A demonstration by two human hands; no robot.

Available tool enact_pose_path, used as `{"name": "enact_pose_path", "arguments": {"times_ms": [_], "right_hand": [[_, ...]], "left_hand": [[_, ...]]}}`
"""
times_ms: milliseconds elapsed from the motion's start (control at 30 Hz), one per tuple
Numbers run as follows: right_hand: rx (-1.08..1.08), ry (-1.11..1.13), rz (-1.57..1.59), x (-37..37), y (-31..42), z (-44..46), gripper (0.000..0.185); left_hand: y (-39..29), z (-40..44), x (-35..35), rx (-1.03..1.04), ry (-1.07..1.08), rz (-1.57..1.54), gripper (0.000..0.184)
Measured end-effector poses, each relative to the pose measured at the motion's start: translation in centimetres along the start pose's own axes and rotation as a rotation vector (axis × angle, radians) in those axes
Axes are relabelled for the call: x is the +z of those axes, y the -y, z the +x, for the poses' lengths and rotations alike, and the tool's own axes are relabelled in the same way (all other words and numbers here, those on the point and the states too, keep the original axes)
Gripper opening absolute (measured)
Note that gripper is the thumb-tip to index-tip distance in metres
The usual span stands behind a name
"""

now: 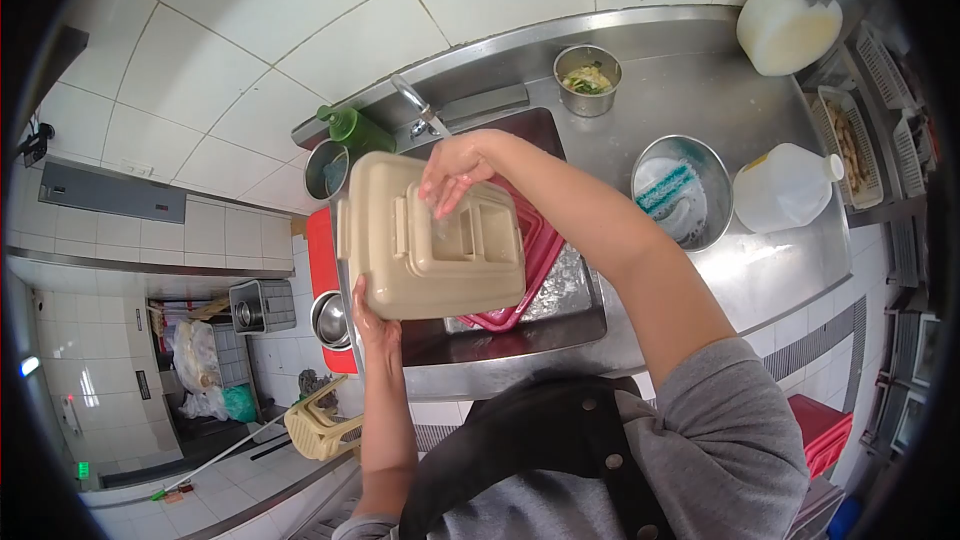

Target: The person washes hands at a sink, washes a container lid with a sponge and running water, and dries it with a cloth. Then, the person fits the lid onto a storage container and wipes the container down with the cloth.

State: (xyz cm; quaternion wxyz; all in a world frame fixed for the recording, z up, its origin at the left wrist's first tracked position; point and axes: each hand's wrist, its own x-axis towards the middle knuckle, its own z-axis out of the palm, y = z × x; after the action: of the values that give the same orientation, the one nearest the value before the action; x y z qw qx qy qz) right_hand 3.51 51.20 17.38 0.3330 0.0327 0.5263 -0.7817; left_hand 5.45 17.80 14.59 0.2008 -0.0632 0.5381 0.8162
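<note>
A beige plastic lid or box with a recessed handle is tilted over the sink. My left hand grips its lower left edge. My right hand is over its top side, below the faucet, with fingers bent and apart and nothing visible in them. Behind the beige piece, a red plastic tray or basket lies in the sink, partly hidden, with water around it.
On the steel counter are a small pot with food, a bowl with suds and a teal brush, and a white jug. A green bottle stands left of the faucet. A beige stool is at lower left.
</note>
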Motion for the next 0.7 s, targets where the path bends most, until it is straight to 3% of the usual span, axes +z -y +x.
{"name": "enact_pose_path", "arguments": {"times_ms": [33, 100, 167, 233, 300, 367, 433, 500, 533, 633, 667, 700], "right_hand": [[0.001, 0.002, 0.002, -0.5, -0.3, -0.6, 0.025], [-0.166, -0.283, 0.01, -2.4, -0.7, -1.9, 0.026], [-0.258, -0.669, 0.009, -4.6, -1.9, -2.2, 0.04], [-0.267, -1.124, -0.319, -6.8, -3.5, -2.9, 0.058], [-0.327, -1.206, -0.393, -6.8, -5.2, -4.5, 0.066], [-0.38, -1.288, -0.463, -5.7, -6.8, -6.5, 0.074], [-0.456, -1.049, -0.232, -3.5, -7.1, -9.4, 0.066], [-0.464, -1.017, -0.233, -2.8, -8.5, -11.4, 0.059], [-0.476, -0.994, -0.228, -2.4, -8.9, -12.1, 0.052], [-0.521, -1.259, -0.008, 0.4, -11.7, -12.5, 0.039], [-0.581, -1.344, 0.121, 0.8, -13.2, -11.9, 0.038], [-0.569, -1.317, 0.095, 1.9, -13.8, -11.8, 0.038]], "left_hand": [[-0.1, 0.7, 0.7, -0.017, 0.052, 0.055, 0.054], [-0.7, 2.4, 2.9, -0.018, 0.124, 0.139, 0.054], [-1.5, 5.3, 4.7, -0.054, 0.213, 0.279, 0.052], [-2.5, 8.5, 5.8, -0.081, 0.225, 0.33, 0.05], [-3.6, 11.2, 7.2, -0.111, 0.447, 0.435, 0.047], [-4.2, 13.5, 8.3, -0.109, 0.508, 0.48, 0.043], [-3.9, 15.6, 9.6, -0.109, 0.561, 0.522, 0.04], [-3.0, 17.7, 11.2, 0.029, 0.61, 0.647, 0.036], [-2.5, 18.5, 12.6, 0.086, 0.59, 0.739, 0.035], [0.2, 19.2, 18.1, 0.248, 0.426, 0.957, 0.036], [1.8, 19.4, 19.5, 0.418, 0.532, 0.93, 0.042], [2.3, 16.9, 22.2, 0.383, 0.39, 1.14, 0.042]]}}
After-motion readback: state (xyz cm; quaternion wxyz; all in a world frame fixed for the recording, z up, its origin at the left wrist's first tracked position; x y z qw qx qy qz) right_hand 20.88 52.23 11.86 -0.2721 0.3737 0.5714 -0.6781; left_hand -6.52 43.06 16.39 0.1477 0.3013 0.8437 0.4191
